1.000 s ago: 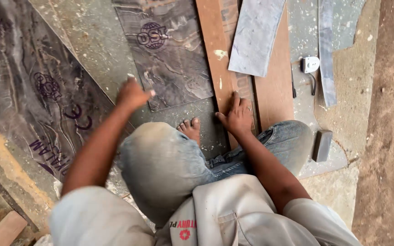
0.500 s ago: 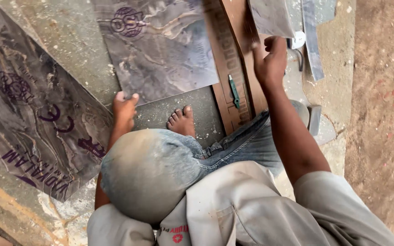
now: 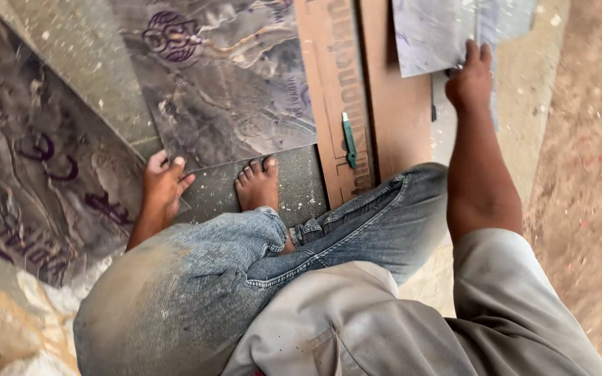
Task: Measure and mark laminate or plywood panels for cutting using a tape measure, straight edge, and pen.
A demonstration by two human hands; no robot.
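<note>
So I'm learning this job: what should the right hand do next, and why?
Probably draw the pale sheet closer. The right hand rests at its lower edge, arm at full stretch, while the left hand steadies the dark marbled sheet.

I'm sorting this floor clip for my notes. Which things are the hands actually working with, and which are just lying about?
In hand:
- left hand pressing the corner of the dark marbled sheet
- right hand on the pale grey sheet

Lying about:
- green pen-like tool on the brown board
- big dark sheet at the left
- bare foot resting on the floor
</note>
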